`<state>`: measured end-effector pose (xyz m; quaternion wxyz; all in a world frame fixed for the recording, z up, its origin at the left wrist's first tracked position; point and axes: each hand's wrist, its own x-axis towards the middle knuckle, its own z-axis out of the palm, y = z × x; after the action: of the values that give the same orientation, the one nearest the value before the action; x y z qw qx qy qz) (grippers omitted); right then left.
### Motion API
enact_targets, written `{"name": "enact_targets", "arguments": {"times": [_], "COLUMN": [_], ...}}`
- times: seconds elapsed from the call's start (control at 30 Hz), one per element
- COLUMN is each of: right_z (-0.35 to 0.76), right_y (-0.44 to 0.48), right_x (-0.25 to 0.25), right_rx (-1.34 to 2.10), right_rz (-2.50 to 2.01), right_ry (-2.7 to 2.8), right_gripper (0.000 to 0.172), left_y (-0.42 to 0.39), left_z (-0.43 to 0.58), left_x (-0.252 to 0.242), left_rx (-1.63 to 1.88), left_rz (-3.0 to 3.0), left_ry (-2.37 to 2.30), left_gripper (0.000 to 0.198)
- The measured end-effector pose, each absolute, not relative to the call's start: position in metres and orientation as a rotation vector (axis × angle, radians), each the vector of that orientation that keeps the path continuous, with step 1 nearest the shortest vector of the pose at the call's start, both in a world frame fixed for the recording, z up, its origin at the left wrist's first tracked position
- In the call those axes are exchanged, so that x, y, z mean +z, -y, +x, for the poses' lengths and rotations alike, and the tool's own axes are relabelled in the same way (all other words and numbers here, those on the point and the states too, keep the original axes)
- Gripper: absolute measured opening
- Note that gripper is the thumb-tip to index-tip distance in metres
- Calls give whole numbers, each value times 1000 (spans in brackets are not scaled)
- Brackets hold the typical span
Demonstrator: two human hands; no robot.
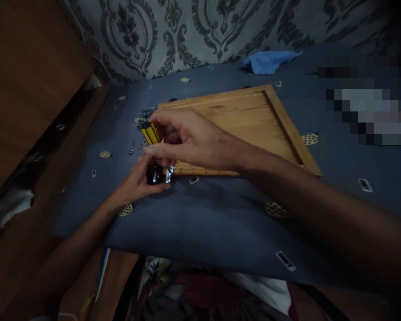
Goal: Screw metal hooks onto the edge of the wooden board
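Note:
My right hand (194,138) is closed around the yellow and black handle of a screwdriver (150,134), which it holds tilted near the board's left corner. The screwdriver's tip is hidden behind my fingers. Just below, my left hand (135,180) grips a small caster wheel (158,175), dark with shiny metal parts, between thumb and fingers. It sits at the near left corner of a wooden board with a raised rim (240,116). Small holes or dark dots run along the board's near edge. Beside my hands, several loose screws (132,145) lie on the cloth.
A dark blue patterned cloth (207,223) covers the table. A blue rag (269,61) lies at the back, against the patterned wall. Wooden furniture (30,84) stands close on the left, with a crumpled pale piece (11,206) on it. At the right, an area is pixelated.

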<state>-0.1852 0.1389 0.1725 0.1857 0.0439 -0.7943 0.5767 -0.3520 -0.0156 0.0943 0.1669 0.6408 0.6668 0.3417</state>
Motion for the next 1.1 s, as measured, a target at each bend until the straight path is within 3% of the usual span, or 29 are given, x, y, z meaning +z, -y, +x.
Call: {"name": "enact_targets", "arguments": {"times": [0.07, 0.33, 0.67, 0.93, 1.1], "right_z": [-184, -188, -181, -188, -185], "right_y": [-142, -131, -139, -130, -123], "right_x": [175, 168, 174, 170, 170], "right_rx": [1649, 1354, 1085, 832, 833], "right_rz": [197, 109, 166, -85, -77], "right_ry": [2300, 2203, 2389, 2411, 2362], "right_gripper": [19, 37, 32, 47, 44], "left_y": [16, 16, 17, 14, 15], "left_z": [-352, -351, -353, -352, -352], "left_x": [94, 90, 90, 90, 91], "left_rx": [981, 1031, 1024, 1054, 1051], "left_rz": [1831, 1823, 1847, 1842, 1847], "left_ry": [-1884, -1847, -1866, -1815, -1819], "left_gripper": [57, 50, 56, 52, 54]}}
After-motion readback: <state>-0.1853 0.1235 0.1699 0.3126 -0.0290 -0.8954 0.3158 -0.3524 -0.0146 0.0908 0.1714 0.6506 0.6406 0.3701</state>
